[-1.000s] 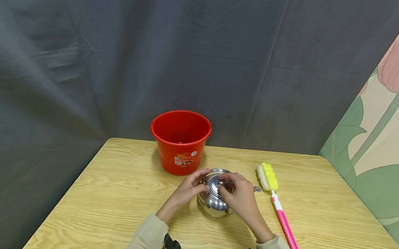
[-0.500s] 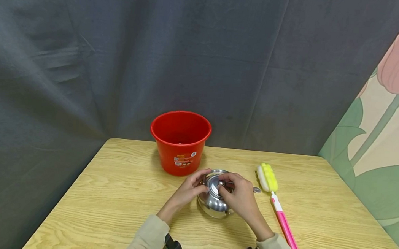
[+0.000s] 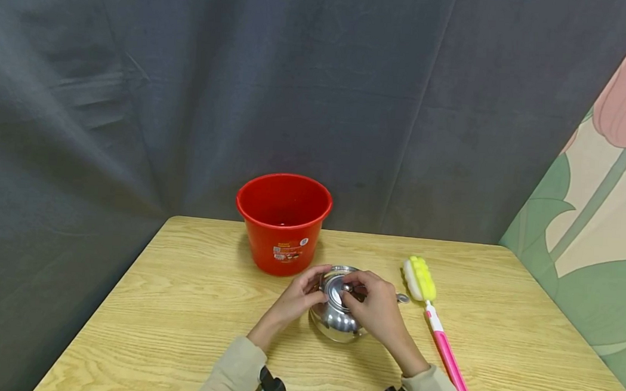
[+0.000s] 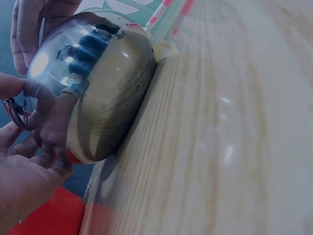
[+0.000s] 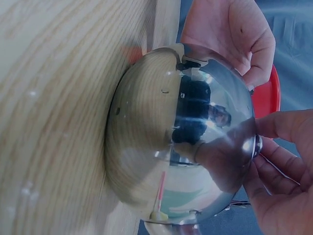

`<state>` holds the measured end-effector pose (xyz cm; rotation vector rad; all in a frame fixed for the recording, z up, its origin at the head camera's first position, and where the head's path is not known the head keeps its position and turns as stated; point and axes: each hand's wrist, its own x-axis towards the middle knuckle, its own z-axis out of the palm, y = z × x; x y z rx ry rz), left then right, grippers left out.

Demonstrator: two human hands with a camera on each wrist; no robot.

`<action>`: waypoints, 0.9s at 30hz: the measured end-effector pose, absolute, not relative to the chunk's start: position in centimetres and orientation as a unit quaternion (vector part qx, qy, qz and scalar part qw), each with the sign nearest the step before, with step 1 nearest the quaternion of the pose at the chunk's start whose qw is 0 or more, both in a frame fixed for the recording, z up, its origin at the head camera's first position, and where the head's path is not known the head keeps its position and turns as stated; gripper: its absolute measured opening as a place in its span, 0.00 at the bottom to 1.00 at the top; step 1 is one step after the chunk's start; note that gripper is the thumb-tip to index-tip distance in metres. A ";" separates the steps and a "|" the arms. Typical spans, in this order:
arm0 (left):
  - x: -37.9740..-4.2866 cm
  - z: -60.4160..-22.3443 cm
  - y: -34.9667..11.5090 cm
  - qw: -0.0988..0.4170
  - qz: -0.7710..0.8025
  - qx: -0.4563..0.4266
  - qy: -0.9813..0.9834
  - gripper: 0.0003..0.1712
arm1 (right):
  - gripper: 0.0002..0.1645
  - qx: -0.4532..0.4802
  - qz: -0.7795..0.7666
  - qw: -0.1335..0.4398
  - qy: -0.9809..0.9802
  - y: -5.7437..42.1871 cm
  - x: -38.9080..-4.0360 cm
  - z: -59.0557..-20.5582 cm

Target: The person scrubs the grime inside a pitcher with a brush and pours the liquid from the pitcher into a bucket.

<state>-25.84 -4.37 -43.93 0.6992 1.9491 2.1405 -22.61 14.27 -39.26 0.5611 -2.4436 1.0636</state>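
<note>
A shiny stainless steel teapot stands upright on the wooden table, its round lid on top. My left hand holds the pot's left side, thumb and fingers spread around its upper edge. At the lid's small knob, my right hand pinches with thumb and forefinger. The right wrist view shows these right fingers at the knob, beside the polished teapot body. What looks like the spout tip sticks out at the right; the part behind my right hand is hidden.
A red plastic bucket stands behind the teapot, slightly left. To the right lies a long brush with a pink and white handle and a yellow and white sponge head. Dark grey cloth hangs behind the table.
</note>
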 end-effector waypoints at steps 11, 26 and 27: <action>-25.8 -44.1 -4.2 0.081 0.717 0.220 0.656 0.36 | 0.11 0.205 0.387 0.203 -0.876 14.1 -22.6 -39.2; -25.8 -44.2 -3.8 0.071 0.712 0.197 0.670 0.35 | 0.11 0.223 0.374 0.231 -0.870 13.9 -22.6 -39.2; -25.8 -44.2 -3.8 0.072 0.713 0.193 0.670 0.35 | 0.11 0.224 0.375 0.232 -0.869 13.9 -22.6 -39.3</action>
